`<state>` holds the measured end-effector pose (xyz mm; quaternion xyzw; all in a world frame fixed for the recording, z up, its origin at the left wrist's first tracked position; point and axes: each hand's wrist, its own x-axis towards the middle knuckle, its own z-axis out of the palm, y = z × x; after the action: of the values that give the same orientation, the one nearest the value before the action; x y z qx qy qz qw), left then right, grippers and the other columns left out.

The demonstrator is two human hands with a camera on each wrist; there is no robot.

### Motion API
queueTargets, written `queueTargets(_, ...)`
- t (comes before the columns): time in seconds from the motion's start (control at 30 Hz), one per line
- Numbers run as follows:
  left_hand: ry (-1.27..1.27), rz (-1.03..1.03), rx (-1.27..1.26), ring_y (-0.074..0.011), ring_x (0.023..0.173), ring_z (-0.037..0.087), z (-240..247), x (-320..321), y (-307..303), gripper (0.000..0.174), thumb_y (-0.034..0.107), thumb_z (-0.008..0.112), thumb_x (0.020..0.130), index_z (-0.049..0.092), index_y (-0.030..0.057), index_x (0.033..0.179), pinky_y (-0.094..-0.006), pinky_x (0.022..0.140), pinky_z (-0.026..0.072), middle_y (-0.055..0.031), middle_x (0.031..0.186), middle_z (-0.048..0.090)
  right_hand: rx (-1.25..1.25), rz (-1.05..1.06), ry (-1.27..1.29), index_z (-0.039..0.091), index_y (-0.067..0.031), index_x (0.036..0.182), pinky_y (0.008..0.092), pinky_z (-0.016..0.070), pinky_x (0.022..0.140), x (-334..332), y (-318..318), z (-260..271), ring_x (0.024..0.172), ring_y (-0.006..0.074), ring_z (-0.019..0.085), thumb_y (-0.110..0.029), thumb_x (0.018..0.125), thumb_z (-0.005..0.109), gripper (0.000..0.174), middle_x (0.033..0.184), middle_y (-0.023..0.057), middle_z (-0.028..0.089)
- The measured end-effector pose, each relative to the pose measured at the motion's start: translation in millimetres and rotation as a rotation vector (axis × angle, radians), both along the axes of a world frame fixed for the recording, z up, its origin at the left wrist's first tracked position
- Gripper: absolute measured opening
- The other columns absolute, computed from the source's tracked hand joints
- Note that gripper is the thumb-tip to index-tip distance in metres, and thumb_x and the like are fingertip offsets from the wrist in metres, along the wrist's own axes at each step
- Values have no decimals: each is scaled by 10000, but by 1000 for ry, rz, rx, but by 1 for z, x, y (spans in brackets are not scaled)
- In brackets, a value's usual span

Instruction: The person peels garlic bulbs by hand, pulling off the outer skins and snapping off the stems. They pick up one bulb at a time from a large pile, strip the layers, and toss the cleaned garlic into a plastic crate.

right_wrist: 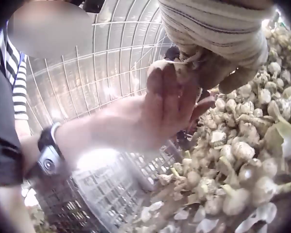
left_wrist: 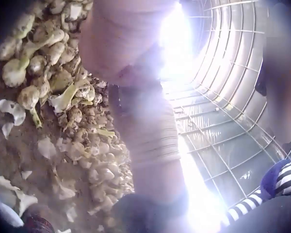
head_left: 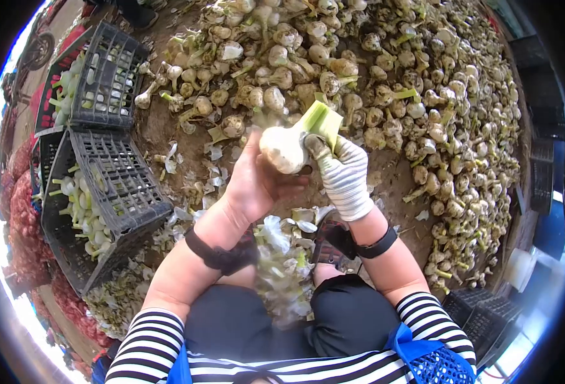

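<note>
In the head view I hold a peeled white garlic bulb (head_left: 282, 150) with a cut green stalk (head_left: 321, 120) in front of me. My bare left hand (head_left: 257, 185) cups it from below, and its fingertips are blurred against the bulb. My right hand (head_left: 345, 176), in a striped knit glove, grips it from the right at the base of the stalk, thumb pressed on the bulb. The right wrist view shows the glove (right_wrist: 218, 29) above, the left hand's fingers (right_wrist: 167, 104) curved round the bulb (right_wrist: 177, 68). The left wrist view is blurred and overexposed.
A large heap of unpeeled garlic (head_left: 391, 83) covers the dirt ground ahead and to the right. Two black plastic crates (head_left: 113, 185) (head_left: 106, 77) with cleaned bulbs stand at the left, beside red mesh sacks (head_left: 23, 217). Peelings (head_left: 282, 256) lie between my knees. More crates (head_left: 481, 313) stand at the lower right.
</note>
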<state>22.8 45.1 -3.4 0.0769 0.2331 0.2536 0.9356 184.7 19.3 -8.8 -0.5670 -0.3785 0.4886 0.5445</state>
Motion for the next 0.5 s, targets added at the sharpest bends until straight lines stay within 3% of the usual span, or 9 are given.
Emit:
queueTargets(0.03,173,94,70,-218,1052,509,9,13,-2,682,631,363,844,393,87,1254,-371,867,451,-79,1191,482,109,-31,-361,657,-13,877,265,441,552,3,6,-1,592,121,578,-124,803,646,134,698,104,638)
queueTargets(0.07,345,191,136,-239,1115,482,14,21,-4,719,641,321,849,339,84,1303,-369,895,452,-105,1277,430,113,-16,-371,657,-13,877,265,441,552,5,6,2,592,121,578,-124,803,646,134,698,104,638)
queueTargets(0.1,188,191,151,-238,1173,422,14,16,-4,695,502,490,858,224,108,1364,-382,963,395,-130,1291,393,171,36,-582,655,-14,875,271,436,546,8,7,7,583,143,578,-113,802,639,124,695,129,626)
queueTargets(0.13,181,207,147,-238,1173,422,13,17,-8,695,502,490,858,224,108,1364,-382,963,395,-130,1291,393,230,88,-790,654,-16,872,277,432,541,8,6,13,575,165,577,-102,801,632,114,692,154,614)
queueTargets(0.2,522,343,547,-211,1151,433,12,16,-23,875,278,692,775,93,148,1399,-353,959,392,-122,1258,409,169,135,-595,650,-16,911,260,450,566,3,-6,27,624,127,589,-114,821,619,136,739,102,644)
queueTargets(0.23,467,335,451,-186,1123,446,15,11,-18,978,51,763,668,98,165,1376,-320,950,392,-98,1237,418,36,175,-294,643,-19,945,249,461,595,3,-11,29,659,111,590,-125,832,614,158,783,72,647)
queueTargets(0.3,465,312,435,-188,1112,459,11,3,-17,892,34,743,676,163,154,1342,-316,945,396,-91,1229,431,-184,255,174,616,-18,1033,222,478,688,8,-15,45,749,76,583,-154,858,599,223,899,13,632)
queueTargets(0.4,322,297,285,-201,1088,491,12,-7,-20,745,-17,727,650,317,129,1254,-348,933,420,-70,1185,469,-195,221,464,614,-9,1019,216,475,693,7,-17,46,730,73,583,-165,866,588,220,875,30,643)
queueTargets(0.5,87,323,392,-221,1106,493,11,-14,-23,671,21,734,646,400,149,1214,-361,916,436,-83,1197,489,-113,103,-143,615,-15,963,238,472,605,21,7,16,685,107,596,-168,862,573,188,813,50,650)
